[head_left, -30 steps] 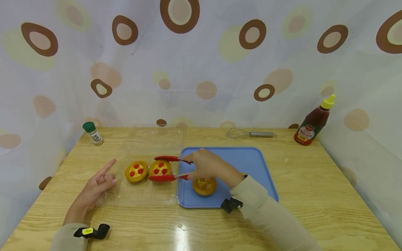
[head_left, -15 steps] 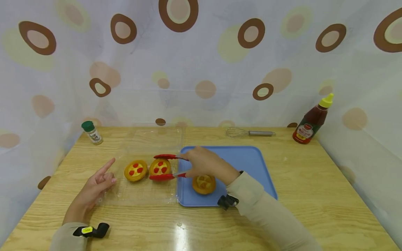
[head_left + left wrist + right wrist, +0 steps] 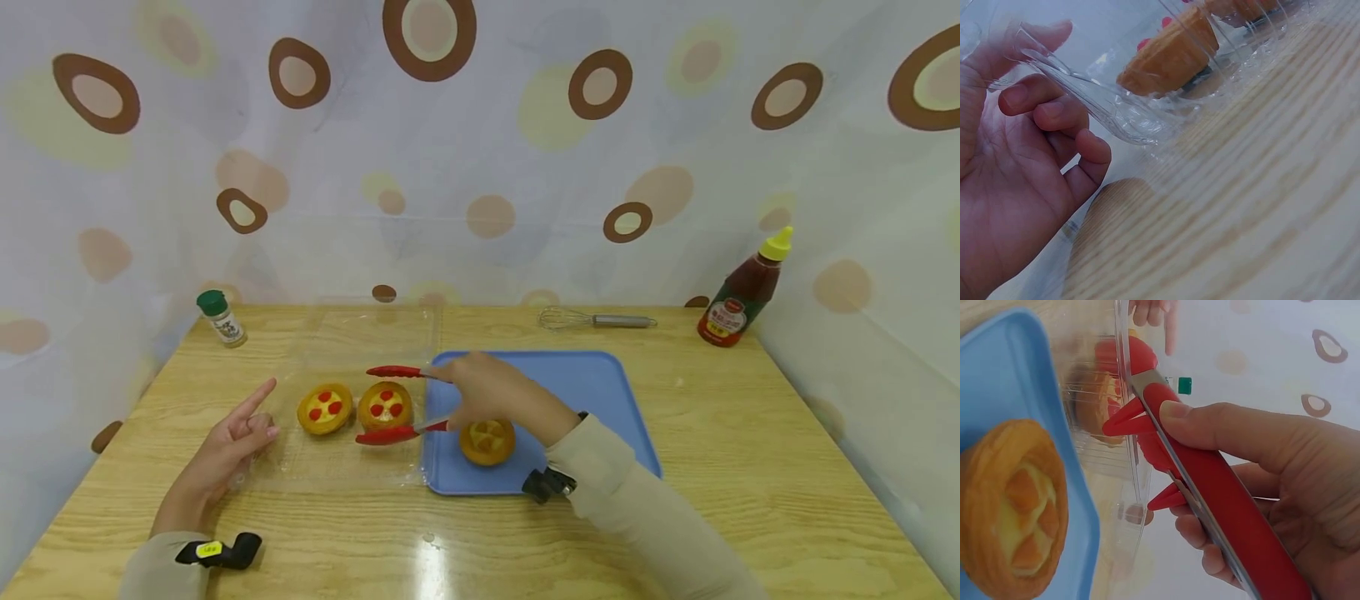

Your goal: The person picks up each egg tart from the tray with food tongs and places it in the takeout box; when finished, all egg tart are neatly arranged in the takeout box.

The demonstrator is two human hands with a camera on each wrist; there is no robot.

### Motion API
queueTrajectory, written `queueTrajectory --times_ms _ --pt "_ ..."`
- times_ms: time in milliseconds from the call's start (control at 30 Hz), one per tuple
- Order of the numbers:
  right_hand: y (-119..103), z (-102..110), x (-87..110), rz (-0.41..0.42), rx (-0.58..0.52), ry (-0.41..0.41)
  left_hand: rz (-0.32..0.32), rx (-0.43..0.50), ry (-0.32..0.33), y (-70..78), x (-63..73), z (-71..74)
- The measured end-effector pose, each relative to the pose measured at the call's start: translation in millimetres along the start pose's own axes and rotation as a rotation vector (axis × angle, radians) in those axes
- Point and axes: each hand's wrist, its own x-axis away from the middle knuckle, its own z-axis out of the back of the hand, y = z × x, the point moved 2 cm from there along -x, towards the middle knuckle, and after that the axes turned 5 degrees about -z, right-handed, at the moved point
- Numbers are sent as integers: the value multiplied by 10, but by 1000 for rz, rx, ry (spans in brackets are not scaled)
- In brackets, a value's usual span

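Note:
My right hand [image 3: 491,387] grips red-and-silver tongs [image 3: 1229,519], reaching over the blue tray [image 3: 577,375] towards a clear plastic box [image 3: 1147,119]. The red tong tips stand apart above and below a tart with red dots [image 3: 386,406] in the box; a gap shows at the upper tip, and contact at the lower tip is unclear. A similar tart [image 3: 325,408] lies to its left in the box. My left hand [image 3: 228,446] holds the box's left edge, its index finger extended. A tart with a yellow filling [image 3: 487,443] sits on the tray, partly below my right hand.
At the back left stands a green-capped shaker [image 3: 222,319]. A whisk [image 3: 598,319] lies behind the tray. At the back right is a sauce bottle with a yellow tip [image 3: 742,292]. The box's clear lid [image 3: 371,332] lies folded back towards the patterned cloth [image 3: 480,167].
The tong tips have spread wider around the right-hand tart in the box. That tart sits slightly further right in the view. My left hand has stayed in place.

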Motion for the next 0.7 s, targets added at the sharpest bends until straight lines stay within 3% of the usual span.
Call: queueTrajectory --times_ms 333,467,700 --pt "281 -38 183 150 -261 74 44 -54 37 -25 -13 25" --pt "361 -66 254 214 -288 102 49 -55 43 -30 -11 33" --pt "465 -97 390 243 -293 161 49 -38 47 -30 -6 29"
